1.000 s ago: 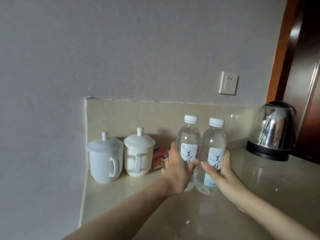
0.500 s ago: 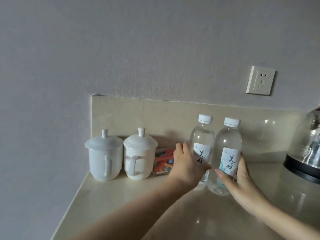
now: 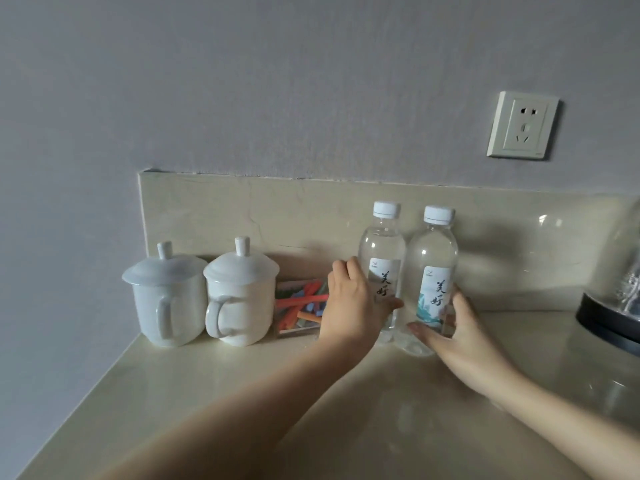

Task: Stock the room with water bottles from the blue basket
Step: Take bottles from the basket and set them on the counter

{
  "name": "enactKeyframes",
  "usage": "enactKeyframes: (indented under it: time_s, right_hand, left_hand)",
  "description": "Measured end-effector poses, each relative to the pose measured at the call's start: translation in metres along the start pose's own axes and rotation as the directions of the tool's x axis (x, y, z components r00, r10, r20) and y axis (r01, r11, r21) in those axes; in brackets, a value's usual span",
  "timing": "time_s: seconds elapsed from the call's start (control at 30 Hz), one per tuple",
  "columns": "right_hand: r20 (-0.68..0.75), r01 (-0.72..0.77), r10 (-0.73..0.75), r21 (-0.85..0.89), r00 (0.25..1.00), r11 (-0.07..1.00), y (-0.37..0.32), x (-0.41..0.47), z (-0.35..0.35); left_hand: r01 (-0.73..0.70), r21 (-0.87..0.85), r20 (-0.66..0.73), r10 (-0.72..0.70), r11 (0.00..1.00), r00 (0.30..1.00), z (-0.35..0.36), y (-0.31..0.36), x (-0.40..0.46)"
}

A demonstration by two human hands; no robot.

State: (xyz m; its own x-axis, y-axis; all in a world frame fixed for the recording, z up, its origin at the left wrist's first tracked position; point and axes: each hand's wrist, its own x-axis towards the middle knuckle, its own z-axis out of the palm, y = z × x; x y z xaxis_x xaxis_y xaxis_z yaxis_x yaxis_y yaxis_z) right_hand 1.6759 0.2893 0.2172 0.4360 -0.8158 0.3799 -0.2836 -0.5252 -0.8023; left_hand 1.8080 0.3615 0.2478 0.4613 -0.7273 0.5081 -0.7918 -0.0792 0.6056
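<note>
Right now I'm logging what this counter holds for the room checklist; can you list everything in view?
water bottles: 2, clear with white caps, upright side by side at the backsplash
lidded mugs: 2, white, left corner
sachet box: 1, clear with colourful packets, between mugs and bottles
kettle: 1, steel on black base, right edge
wall socket: 1, cream, above
counter: 1, beige
left hand: around the left bottle
right hand: around the right bottle

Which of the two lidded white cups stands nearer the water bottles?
The right cup, beside the packet tray; the left cup stands by the side wall.
</note>
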Motion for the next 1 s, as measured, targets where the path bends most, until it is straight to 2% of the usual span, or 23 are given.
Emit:
enactKeyframes:
  time_s: [0.1, 0.23, 0.33, 0.77, 1.0]
  right_hand:
    - [0.018, -0.011, 0.011, 0.006, 1.0, 1.0, 0.008, 0.01, 0.003]
    - [0.013, -0.021, 0.021, 0.04, 1.0, 0.999, 0.011, 0.019, 0.007]
    - [0.003, -0.018, 0.018, 0.031, 1.0, 0.999, 0.01, 0.025, 0.009]
    - [0.01, 0.113, -0.113, -0.029, 0.994, 0.993, 0.004, 0.036, 0.015]
    - [0.003, 0.116, -0.116, -0.031, 0.993, 0.993, 0.01, 0.04, 0.016]
  left_hand:
    - [-0.028, 0.068, -0.021, 0.029, 0.997, 0.999, 0.002, -0.003, 0.005]
    - [-0.045, 0.253, -0.116, 0.076, 0.966, 0.99, 0.005, -0.008, 0.009]
    - [-0.02, 0.327, -0.09, 0.053, 0.945, 0.995, 0.005, -0.012, 0.011]
    - [0.085, 0.233, -0.113, -0.06, 0.969, 0.992, 0.003, -0.015, 0.015]
    - [0.073, 0.24, -0.169, -0.032, 0.968, 0.985, 0.009, -0.018, 0.009]
